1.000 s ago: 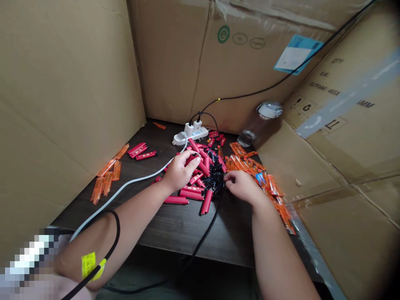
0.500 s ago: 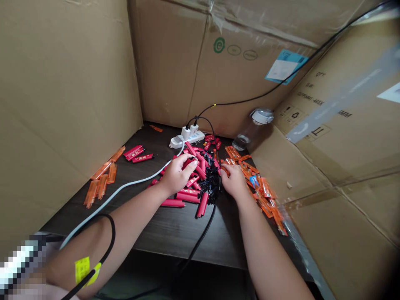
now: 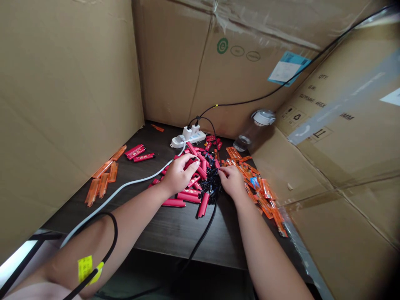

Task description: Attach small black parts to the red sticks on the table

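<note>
My left hand [image 3: 179, 173] hovers over a heap of red lighter-like casings [image 3: 189, 197], thumb and forefinger pinched together. A small dark-tipped thing shows at those fingertips, too small to name. My right hand [image 3: 231, 180] is closed at the right side of the heap, its fingertips on one red casing [image 3: 217, 164] that is partly hidden. Between both hands lies a pile of small black parts [image 3: 210, 184]. Clear orange lighter-like pieces [image 3: 265, 191] are scattered to the right of my right hand.
A white power strip [image 3: 196, 137] with plugs sits behind the heap. A white cable [image 3: 125, 184] and a black cable [image 3: 204, 233] cross the dark table [image 3: 187, 237]. A water bottle [image 3: 254, 129] stands back right. Cardboard walls [image 3: 168, 62] surround the table. More orange pieces [image 3: 103, 183] lie left.
The whole view has shifted slightly. My right hand has moved a little left toward the heap; my left hand keeps its pinch over the red casings.
</note>
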`<state>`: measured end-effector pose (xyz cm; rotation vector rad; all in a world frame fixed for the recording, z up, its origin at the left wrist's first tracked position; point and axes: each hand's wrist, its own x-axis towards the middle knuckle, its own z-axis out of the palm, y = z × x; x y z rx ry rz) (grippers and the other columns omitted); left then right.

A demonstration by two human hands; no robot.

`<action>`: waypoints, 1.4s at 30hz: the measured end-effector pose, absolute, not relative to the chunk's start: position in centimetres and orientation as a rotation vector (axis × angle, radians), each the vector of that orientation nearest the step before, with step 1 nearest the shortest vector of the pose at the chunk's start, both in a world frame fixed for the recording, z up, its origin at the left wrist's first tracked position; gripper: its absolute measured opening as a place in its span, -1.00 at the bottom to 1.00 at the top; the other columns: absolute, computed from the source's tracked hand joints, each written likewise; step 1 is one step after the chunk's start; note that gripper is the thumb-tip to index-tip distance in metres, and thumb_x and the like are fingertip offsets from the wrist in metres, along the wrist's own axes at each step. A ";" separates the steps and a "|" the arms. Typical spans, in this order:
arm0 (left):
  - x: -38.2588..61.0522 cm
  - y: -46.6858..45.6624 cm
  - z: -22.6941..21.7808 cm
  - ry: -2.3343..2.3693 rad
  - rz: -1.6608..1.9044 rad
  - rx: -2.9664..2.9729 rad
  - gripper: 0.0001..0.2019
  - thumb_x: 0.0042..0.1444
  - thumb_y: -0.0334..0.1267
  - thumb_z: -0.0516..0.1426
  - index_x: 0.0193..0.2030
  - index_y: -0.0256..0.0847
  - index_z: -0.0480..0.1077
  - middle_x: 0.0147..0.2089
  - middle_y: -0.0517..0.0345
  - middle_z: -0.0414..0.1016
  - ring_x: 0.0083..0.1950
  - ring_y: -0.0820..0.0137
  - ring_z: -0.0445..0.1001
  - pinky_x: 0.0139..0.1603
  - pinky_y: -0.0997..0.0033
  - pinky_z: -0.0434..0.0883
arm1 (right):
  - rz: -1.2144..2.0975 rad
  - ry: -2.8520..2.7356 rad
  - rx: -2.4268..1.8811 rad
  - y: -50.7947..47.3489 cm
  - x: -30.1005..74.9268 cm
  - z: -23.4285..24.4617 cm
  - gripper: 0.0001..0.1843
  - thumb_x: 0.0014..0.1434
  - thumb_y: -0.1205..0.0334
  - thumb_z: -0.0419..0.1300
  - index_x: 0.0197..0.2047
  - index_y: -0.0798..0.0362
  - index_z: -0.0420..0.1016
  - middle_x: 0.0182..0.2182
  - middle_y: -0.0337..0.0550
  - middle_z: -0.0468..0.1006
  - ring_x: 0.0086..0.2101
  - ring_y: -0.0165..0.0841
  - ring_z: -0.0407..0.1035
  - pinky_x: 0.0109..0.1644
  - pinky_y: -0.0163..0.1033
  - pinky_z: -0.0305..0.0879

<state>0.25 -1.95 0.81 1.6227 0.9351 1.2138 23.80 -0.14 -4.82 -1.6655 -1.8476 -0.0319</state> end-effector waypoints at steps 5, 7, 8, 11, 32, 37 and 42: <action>0.2 -1.9 0.8 0.936 1.217 1.630 -0.76 0.17 -0.14 0.04 -0.20 -0.27 0.40 -0.51 0.27 0.29 -0.50 0.54 0.18 -0.44 0.53 0.19 | 0.004 -1.829 -1.655 -0.2 23.8 -4.7 -0.76 0.11 0.21 0.13 -0.32 0.10 0.61 -0.41 -0.05 0.48 -0.34 -0.26 0.37 -0.17 -0.14 0.33; 0.2 -1.9 0.9 0.934 1.215 1.633 -0.75 0.17 -0.14 0.04 -0.20 -0.27 0.40 -0.51 0.27 0.28 -0.50 0.54 0.18 -0.44 0.53 0.19 | 0.015 -1.824 -1.636 -0.2 23.8 -4.7 -0.79 0.09 0.20 0.14 -0.35 0.08 0.59 -0.41 -0.06 0.48 -0.34 -0.26 0.37 -0.17 -0.14 0.33; 0.2 -2.0 0.9 0.932 1.213 1.635 -0.75 0.17 -0.14 0.04 -0.20 -0.28 0.40 -0.51 0.26 0.28 -0.50 0.54 0.18 -0.44 0.53 0.19 | 0.023 -1.825 -1.626 -0.3 23.8 -4.7 -0.81 0.08 0.21 0.15 -0.37 0.07 0.58 -0.40 -0.06 0.48 -0.33 -0.26 0.37 -0.16 -0.14 0.33; 0.2 -2.0 0.9 0.935 1.210 1.638 -0.76 0.17 -0.14 0.04 -0.21 -0.28 0.39 -0.50 0.26 0.29 -0.50 0.54 0.19 -0.44 0.53 0.20 | 0.043 -1.835 -1.613 -0.4 23.6 -4.5 -0.85 0.06 0.22 0.16 -0.42 0.06 0.54 -0.39 -0.07 0.48 -0.31 -0.25 0.37 -0.16 -0.13 0.32; 0.2 -2.1 1.1 0.963 1.192 1.669 -0.77 0.16 -0.15 0.04 -0.21 -0.26 0.40 -0.50 0.23 0.34 -0.46 0.48 0.27 -0.39 0.50 0.25 | 0.092 -1.865 -1.673 -0.6 23.3 -5.0 -0.79 0.08 0.25 0.14 -0.28 0.07 0.59 -0.32 -0.04 0.40 -0.27 -0.24 0.34 -0.10 -0.09 0.33; 0.2 -2.1 1.1 0.949 1.199 1.662 -0.78 0.15 -0.16 0.05 -0.22 -0.26 0.40 -0.46 0.21 0.38 -0.45 0.49 0.28 -0.38 0.51 0.25 | 0.112 -1.849 -1.687 -0.6 23.1 -4.9 -0.83 0.05 0.25 0.17 -0.34 0.03 0.59 -0.34 -0.08 0.38 -0.27 -0.25 0.33 -0.09 -0.09 0.32; 0.3 -2.0 1.0 0.941 1.206 1.675 -0.78 0.16 -0.16 0.04 -0.22 -0.26 0.39 -0.40 0.18 0.41 -0.41 0.48 0.31 -0.35 0.51 0.27 | 0.073 -1.858 -1.717 -0.7 22.7 -4.6 -0.85 0.06 0.33 0.14 -0.40 0.06 0.55 -0.32 -0.06 0.38 -0.24 -0.23 0.31 -0.08 -0.09 0.30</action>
